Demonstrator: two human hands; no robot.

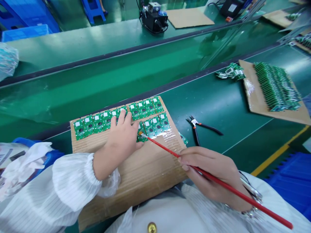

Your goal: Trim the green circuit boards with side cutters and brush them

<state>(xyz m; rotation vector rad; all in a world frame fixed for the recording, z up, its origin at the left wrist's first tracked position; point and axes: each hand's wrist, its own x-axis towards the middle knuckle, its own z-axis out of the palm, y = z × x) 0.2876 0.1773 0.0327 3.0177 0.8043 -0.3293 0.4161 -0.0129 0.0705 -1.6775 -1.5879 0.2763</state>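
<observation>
My right hand [213,171] grips a long red-handled paintbrush [165,148] between thumb and fingers. Its orange-brown tip touches a green circuit board near the middle of the lower row [155,126]. My left hand [122,136] lies palm down with fingers spread over the boards, covering part of them. Other boards [97,121] reach leftward from under its fingertips, and a short upper row [145,108] sits to its right. All of them rest on a sheet of corrugated cardboard [145,165].
Black-handled cutting pliers [196,124] lie open right of the cardboard. Farther right, another cardboard sheet [250,90] carries densely stacked boards [277,85], with loose boards [232,72] beside it. A black device [153,19] stands across the green bench. Blue crates [291,184] flank me.
</observation>
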